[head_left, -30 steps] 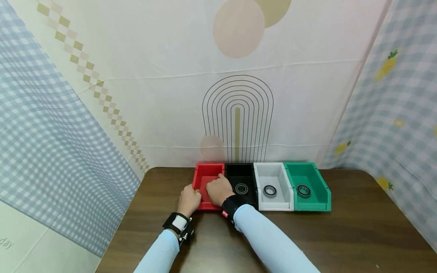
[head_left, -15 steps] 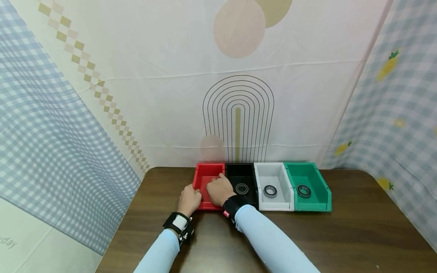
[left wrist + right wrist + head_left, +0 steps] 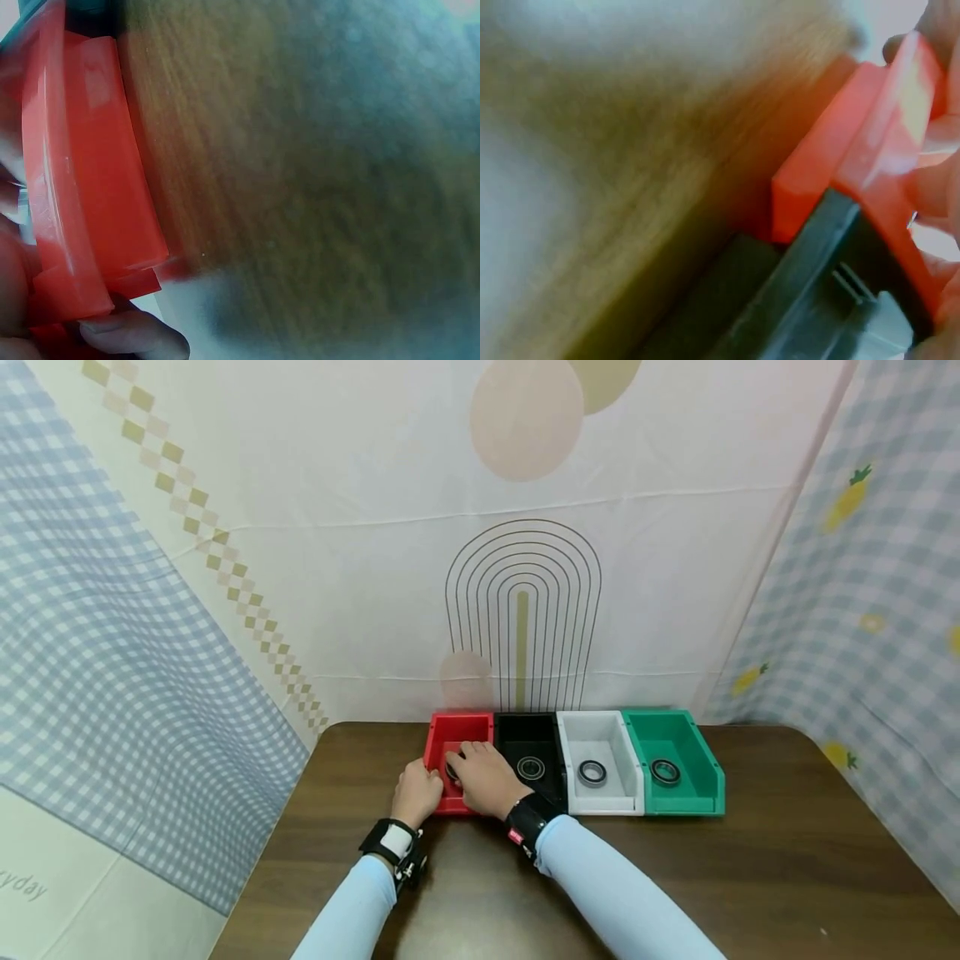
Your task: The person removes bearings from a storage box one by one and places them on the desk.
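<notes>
At the left end of a row of bins, my left hand (image 3: 417, 792) grips the side wall of the red bin (image 3: 462, 724). Its thumb or a finger (image 3: 139, 335) shows at the bin's corner in the left wrist view. My right hand (image 3: 489, 778) lies over the same bin with its fingers extended and loosely spread. Just under its fingertips, a dark ring-shaped bearing (image 3: 452, 772) shows inside the red bin, partly covered by the hand. The right wrist view has the front of the red bin (image 3: 832, 142) beside the black bin (image 3: 795, 277), with fingers at the edge.
To the right stand a black bin (image 3: 517, 727), a white bin (image 3: 592, 731) and a green bin (image 3: 660, 731), side by side. One bearing lies in each: the black bin's bearing (image 3: 531, 761), the white bin's bearing (image 3: 583, 767) and the green bin's bearing (image 3: 657, 767). A patterned cloth (image 3: 360, 602) hangs behind the brown table (image 3: 757, 860).
My right hand's fingers were bent down into the red bin; they have straightened and the hand has shifted slightly right. The bearing beneath them has come into view. My left hand keeps its grip.
</notes>
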`<state>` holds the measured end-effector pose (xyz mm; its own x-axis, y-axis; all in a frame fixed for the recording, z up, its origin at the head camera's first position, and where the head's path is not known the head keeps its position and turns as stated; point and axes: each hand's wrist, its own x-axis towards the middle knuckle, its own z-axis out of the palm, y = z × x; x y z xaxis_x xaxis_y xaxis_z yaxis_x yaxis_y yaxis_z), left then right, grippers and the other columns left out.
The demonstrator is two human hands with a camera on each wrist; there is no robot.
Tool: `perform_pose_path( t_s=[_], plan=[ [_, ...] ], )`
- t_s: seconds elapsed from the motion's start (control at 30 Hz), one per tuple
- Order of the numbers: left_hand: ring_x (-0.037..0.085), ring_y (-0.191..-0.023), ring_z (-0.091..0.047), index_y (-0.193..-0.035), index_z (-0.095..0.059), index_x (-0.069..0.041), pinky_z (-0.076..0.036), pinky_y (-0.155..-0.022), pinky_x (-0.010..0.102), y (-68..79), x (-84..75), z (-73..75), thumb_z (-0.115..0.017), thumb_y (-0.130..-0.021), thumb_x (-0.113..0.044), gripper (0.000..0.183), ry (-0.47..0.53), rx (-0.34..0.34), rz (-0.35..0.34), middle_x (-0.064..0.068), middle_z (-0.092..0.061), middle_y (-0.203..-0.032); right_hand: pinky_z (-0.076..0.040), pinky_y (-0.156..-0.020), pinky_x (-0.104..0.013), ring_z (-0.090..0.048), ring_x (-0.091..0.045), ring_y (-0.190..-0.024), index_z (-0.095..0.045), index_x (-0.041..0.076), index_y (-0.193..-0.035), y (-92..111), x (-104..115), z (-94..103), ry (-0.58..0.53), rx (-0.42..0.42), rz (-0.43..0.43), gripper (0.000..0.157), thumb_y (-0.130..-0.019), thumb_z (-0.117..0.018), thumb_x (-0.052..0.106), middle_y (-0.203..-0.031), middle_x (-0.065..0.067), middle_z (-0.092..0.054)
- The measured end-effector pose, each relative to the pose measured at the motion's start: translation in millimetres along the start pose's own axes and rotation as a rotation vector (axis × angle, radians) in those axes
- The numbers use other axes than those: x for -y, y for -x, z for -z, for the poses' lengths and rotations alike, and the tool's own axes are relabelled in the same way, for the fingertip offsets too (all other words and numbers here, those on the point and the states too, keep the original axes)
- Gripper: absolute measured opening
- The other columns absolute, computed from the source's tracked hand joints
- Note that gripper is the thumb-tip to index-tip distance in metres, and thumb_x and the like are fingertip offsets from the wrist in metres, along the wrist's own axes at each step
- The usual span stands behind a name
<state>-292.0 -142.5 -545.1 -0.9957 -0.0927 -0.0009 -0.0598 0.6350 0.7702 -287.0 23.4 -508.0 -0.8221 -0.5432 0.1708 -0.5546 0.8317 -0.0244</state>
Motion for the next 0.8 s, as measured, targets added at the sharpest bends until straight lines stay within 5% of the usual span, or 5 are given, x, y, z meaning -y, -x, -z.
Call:
perform_pose_path(
  t_s=[0.07,0.27,0.5,0.8],
  plan=[
    [0.028,-0.069,-0.063,-0.097,-0.068,-0.003,-0.044,-0.056,0.037,1.9,-6.1,2.8,-0.054,-0.1,-0.014,0.018,-0.017,0.005,0.012,0.013,-0.069,-0.079,-0.051,-0.117,-0.043,-0.064,-0.025,-0.123,-0.062,0.013,-0.146,8.3,2.8,4.5,-0.038,-0.043,0.024,0.048,-0.1,-0.071,0.023,-0.13,-0.009,-0.069],
    [0.021,-0.067,-0.063,-0.095,-0.068,-0.009,-0.045,-0.055,0.035,-17.6,18.4,-11.2,-0.055,-0.1,-0.019,0.017,-0.028,0.008,0.018,0.006,-0.068,-0.076,-0.058,-0.104,-0.037,-0.062,-0.022,-0.117,-0.06,0.012,-0.147,39.6,14.8,20.6,-0.132,-0.102,0.057,0.047,-0.102,-0.07,0.022,-0.13,-0.008,-0.065],
    [0.029,-0.07,-0.066,-0.103,-0.07,-0.001,-0.05,-0.058,0.039,-2.0,2.4,0.0,-0.056,-0.1,-0.014,0.02,0.025,0.006,-0.002,0.014,-0.073,-0.084,-0.058,-0.105,-0.035,-0.061,-0.02,-0.122,-0.06,0.012,-0.148,82.7,28.8,33.4,-0.18,-0.064,0.075,0.048,-0.102,-0.071,0.021,-0.134,-0.006,-0.063],
    [0.021,-0.069,-0.063,-0.1,-0.068,-0.007,-0.046,-0.057,0.035,-17.0,21.8,-13.1,-0.055,-0.102,-0.02,0.019,0.012,-0.009,-0.004,0.007,-0.069,-0.079,-0.058,-0.101,-0.03,-0.057,-0.016,-0.118,-0.062,0.013,-0.147,121.1,40.7,37.9,-0.229,0.024,0.089,0.047,-0.102,-0.072,0.02,-0.136,-0.003,-0.062]
  ],
)
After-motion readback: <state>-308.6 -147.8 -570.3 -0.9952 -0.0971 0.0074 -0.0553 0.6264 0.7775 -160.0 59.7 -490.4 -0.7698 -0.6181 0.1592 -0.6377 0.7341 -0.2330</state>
